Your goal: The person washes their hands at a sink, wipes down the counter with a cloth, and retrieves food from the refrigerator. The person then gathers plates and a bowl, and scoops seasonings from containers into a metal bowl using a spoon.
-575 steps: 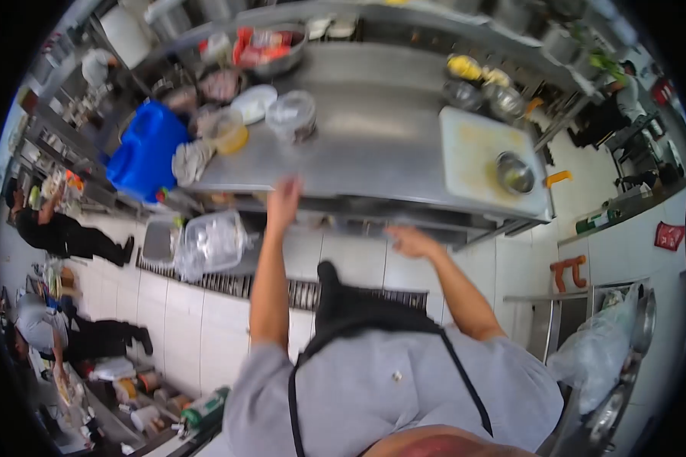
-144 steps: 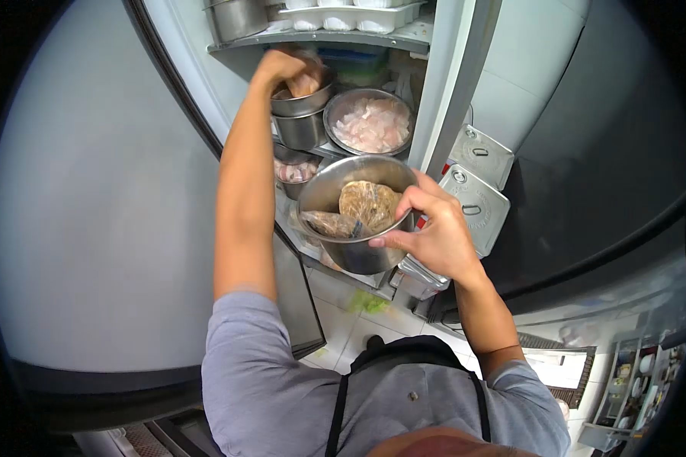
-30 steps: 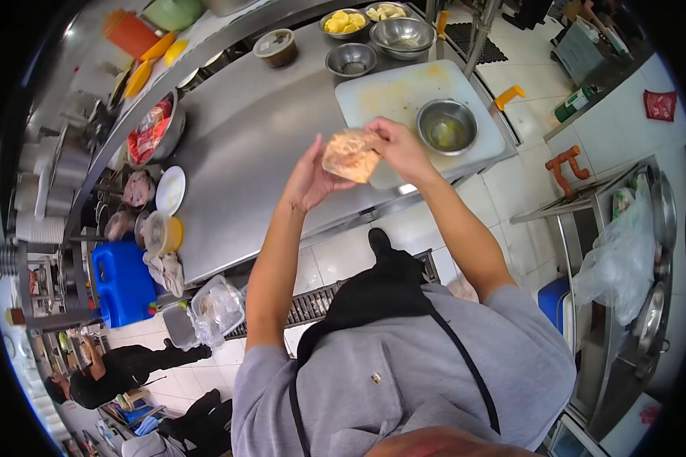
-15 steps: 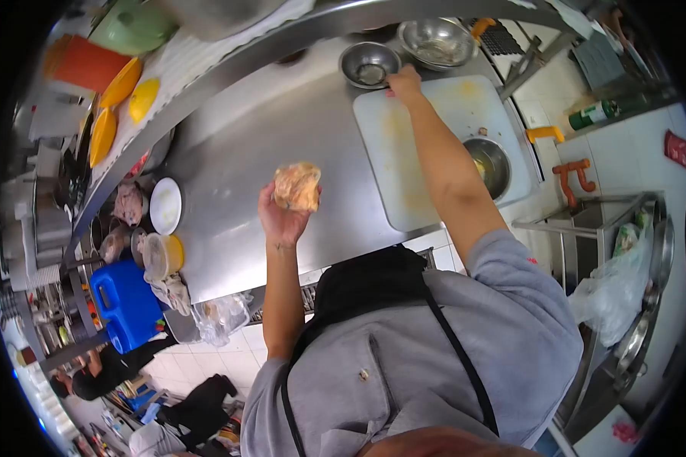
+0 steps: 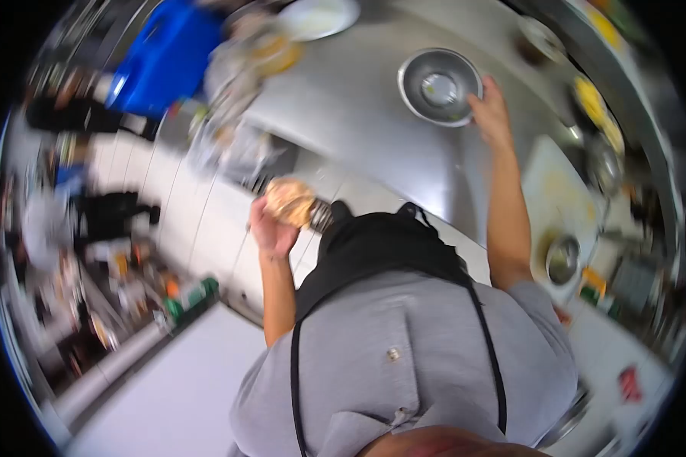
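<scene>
My left hand [image 5: 276, 238], out over the floor beside the counter's front edge, is closed round a lumpy, pale orange-pink piece of food [image 5: 290, 202]. Its exact kind I cannot make out. My right hand [image 5: 492, 114] grips the rim of a round metal bowl [image 5: 415, 95] on its right side. The bowl is over the steel counter [image 5: 358, 84], with a few small green bits inside. Whether its base touches the steel I cannot tell.
A white cutting board [image 5: 549, 175] holding a small metal bowl [image 5: 562, 260] lies to the right. At upper left are a white plate [image 5: 318, 21], a blue jug [image 5: 164, 57] and a plastic bag [image 5: 236, 152]. Two blurred people [image 5: 76, 113] stand at left.
The view has turned left. My right hand has brought the metal bowl from the cutting board's far edge over the steel counter. The food in my left hand has moved from over the counter to over the floor.
</scene>
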Demonstrator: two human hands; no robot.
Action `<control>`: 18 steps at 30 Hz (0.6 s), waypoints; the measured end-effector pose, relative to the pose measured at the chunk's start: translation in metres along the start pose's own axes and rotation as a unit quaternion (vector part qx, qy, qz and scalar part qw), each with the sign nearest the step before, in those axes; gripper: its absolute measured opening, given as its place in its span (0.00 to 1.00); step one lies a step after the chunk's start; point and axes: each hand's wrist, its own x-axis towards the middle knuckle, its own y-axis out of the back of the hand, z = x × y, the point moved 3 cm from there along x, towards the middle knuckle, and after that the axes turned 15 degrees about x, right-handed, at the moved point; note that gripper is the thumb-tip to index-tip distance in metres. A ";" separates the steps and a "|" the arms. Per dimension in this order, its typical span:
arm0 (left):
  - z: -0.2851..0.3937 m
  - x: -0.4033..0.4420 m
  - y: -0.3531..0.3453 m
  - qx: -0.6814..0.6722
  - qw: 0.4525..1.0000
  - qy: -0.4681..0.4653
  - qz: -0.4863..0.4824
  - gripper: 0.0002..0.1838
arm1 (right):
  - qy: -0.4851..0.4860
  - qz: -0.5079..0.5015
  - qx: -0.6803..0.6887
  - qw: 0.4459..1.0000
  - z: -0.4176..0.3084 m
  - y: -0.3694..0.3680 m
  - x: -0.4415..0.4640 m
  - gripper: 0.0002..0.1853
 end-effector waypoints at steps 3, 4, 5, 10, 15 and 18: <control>0.024 -0.049 0.052 -0.043 0.994 -0.060 0.086 0.29 | -0.102 -0.146 0.081 0.981 -0.011 -0.131 -0.026 0.18; 0.035 -0.066 0.057 -0.037 0.991 -0.087 0.090 0.29 | -0.097 -0.188 0.108 0.971 0.003 -0.168 -0.024 0.18; 0.043 -0.081 0.067 -0.050 0.989 -0.099 0.097 0.29 | -0.097 -0.205 0.099 0.969 -0.003 -0.205 -0.024 0.18; 0.069 -0.150 0.117 -0.061 0.957 -0.215 0.183 0.28 | 0.130 -0.270 -0.012 0.954 -0.046 -0.374 -0.033 0.12; 0.077 -0.181 0.150 -0.148 0.932 -0.271 0.190 0.30 | 0.481 -0.229 -0.156 0.832 -0.079 -0.482 -0.030 0.10; 0.082 -0.178 0.156 -0.162 0.921 -0.287 0.206 0.33 | 0.581 -0.216 -0.199 0.759 -0.107 -0.508 -0.035 0.07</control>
